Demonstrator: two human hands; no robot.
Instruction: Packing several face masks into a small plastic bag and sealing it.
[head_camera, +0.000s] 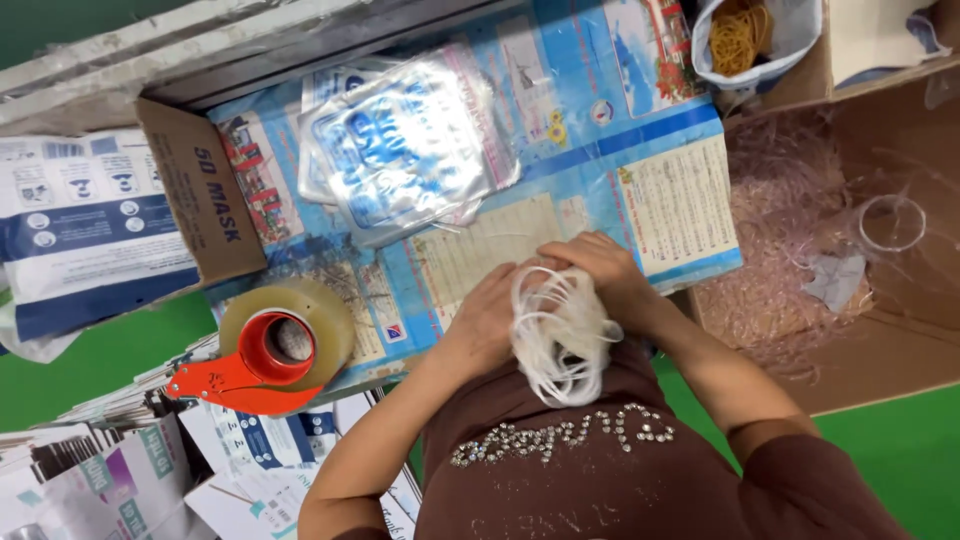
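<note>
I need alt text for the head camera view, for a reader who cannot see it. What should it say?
Seen from above, a person's left hand and right hand together hold a bundle of white elastic loops over a blue printed sheet. A stack of clear plastic bags lies on the sheet, a red tape dispenser sits to the left, and a bag of rubber bands stands at the top.

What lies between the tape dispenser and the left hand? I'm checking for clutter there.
In the head view, only the printed blue sheet covering the table lies between the tape dispenser and the left hand; nothing else sits there.
</note>
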